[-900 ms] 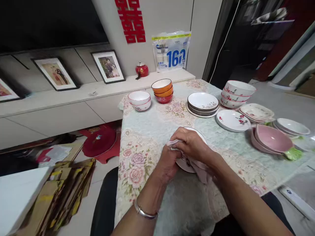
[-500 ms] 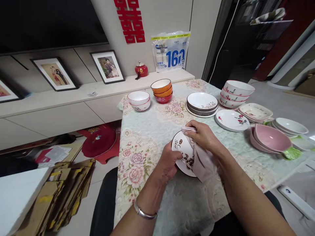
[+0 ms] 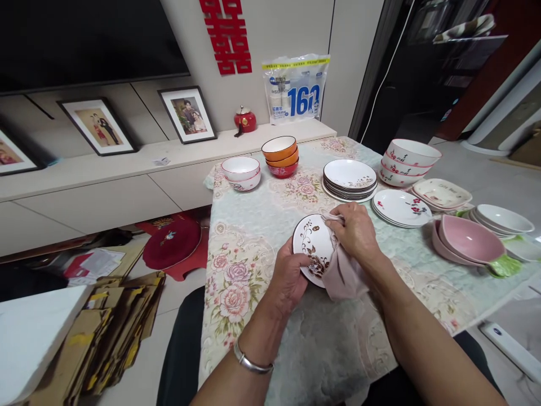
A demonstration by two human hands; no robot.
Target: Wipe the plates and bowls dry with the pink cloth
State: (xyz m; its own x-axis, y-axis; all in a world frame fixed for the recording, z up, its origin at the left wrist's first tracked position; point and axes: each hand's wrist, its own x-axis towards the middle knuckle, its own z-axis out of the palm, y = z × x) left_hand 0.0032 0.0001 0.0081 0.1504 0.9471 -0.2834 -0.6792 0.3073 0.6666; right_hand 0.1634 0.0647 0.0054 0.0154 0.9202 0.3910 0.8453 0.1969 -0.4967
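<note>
A white plate (image 3: 310,242) with a dark rim and brown flower pattern is held tilted above the table by my left hand (image 3: 289,273), whose thumb lies across its face. My right hand (image 3: 357,228) pinches a pale pink cloth (image 3: 342,273) against the plate's right edge. The cloth hangs down and covers that side of the plate. Beyond my hands stands a stack of similar brown-patterned plates (image 3: 350,173). Right of that stack lie several white plates with red flowers (image 3: 401,207).
On the flowered tablecloth (image 3: 236,270) stand white bowls (image 3: 240,173), orange and red bowls (image 3: 281,157), tall white bowls (image 3: 409,162), pink leaf-shaped bowls (image 3: 471,238) and small white dishes (image 3: 502,218). Flattened cardboard (image 3: 114,332) lies on the floor at left.
The plate has turned in my left hand, so its pattern sits at a different angle. My right hand and the cloth have shifted slightly along its rim. The view has moved a little.
</note>
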